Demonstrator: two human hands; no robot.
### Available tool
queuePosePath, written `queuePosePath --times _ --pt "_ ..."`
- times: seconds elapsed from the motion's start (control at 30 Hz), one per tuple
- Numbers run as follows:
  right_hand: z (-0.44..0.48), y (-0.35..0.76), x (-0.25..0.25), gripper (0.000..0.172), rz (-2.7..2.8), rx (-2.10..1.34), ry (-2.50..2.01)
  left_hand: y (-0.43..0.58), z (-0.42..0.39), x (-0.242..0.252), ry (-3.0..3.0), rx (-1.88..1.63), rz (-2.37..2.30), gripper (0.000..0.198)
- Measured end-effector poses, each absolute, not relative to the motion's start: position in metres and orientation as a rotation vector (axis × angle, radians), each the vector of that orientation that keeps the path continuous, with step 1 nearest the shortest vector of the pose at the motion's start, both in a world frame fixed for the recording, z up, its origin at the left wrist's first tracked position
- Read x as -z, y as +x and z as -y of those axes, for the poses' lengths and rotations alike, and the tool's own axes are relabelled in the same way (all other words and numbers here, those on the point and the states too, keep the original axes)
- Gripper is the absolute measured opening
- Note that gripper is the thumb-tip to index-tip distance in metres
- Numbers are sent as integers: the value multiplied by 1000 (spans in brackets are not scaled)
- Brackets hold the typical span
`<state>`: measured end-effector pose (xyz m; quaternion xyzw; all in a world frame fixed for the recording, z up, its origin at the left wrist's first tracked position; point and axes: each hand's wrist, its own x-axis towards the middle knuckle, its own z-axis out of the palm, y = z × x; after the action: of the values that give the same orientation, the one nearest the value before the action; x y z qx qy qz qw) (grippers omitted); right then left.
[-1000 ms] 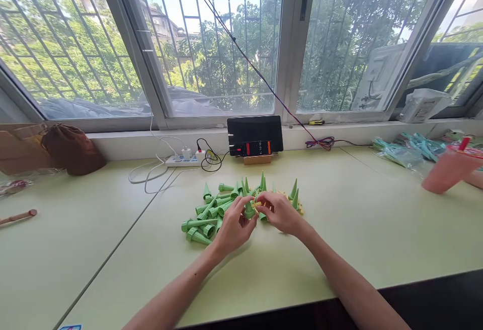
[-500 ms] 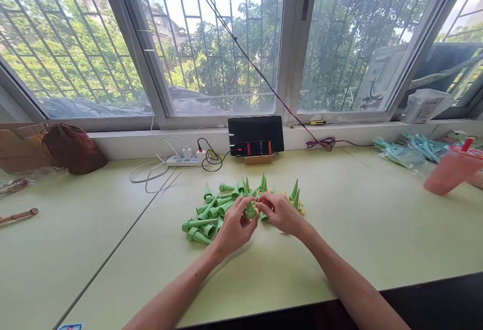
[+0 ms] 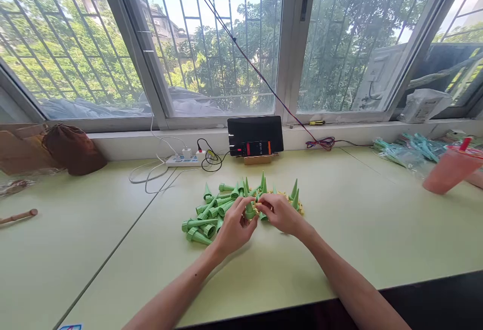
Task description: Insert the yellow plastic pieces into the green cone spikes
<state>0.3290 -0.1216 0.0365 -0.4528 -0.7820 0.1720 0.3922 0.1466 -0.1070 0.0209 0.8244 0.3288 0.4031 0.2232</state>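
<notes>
My left hand point(image 3: 237, 224) is closed around a green plastic spike point(image 3: 249, 211), its wide collar low between thumb and fingers. Close beside it, my right hand point(image 3: 281, 213) is pinched at the tip of my left fingers; whatever it holds is too small and hidden to make out. A heap of green plastic spikes point(image 3: 212, 210) with ribbed collars lies to the left of my hands, several on their sides. On the right, more spikes point(image 3: 295, 196) stand point up among small yellow pieces point(image 3: 301, 208), partly behind my right hand.
Behind the heap a tablet point(image 3: 255, 131) leans against the sill, a phone point(image 3: 258, 148) in front of it. A power strip point(image 3: 186, 160) with cables lies left of them. A pink cup point(image 3: 451, 170) and bagged teal items point(image 3: 407, 151) are at right, a brown pouch point(image 3: 75, 150) at left.
Both hands stay almost in place, still working close together at the spike. The slight overall shift comes from the head camera.
</notes>
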Motion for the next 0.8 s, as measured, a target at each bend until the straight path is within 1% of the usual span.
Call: queuePosePath --times 0.2,0.27,0.37,0.5,0.6,0.8 --pt "122 329 -37 30 1982 -436 -1173 147 107 -21 2270 -1120 -904 30" --pt "122 328 -37 25 1970 -460 -1169 147 108 -21 2272 -1121 -905 31" --pt "124 328 -38 11 1947 -499 -1141 147 108 -22 2275 -1125 -908 32" --pt "124 328 -39 4 1952 -482 -1119 148 107 -22 2268 -1129 -909 33" --pt "123 329 -38 9 1965 -466 -1115 147 107 -22 2268 -1127 -904 33" --pt "120 330 -35 28 1995 -433 -1167 146 108 -21 2286 -1118 -907 31"
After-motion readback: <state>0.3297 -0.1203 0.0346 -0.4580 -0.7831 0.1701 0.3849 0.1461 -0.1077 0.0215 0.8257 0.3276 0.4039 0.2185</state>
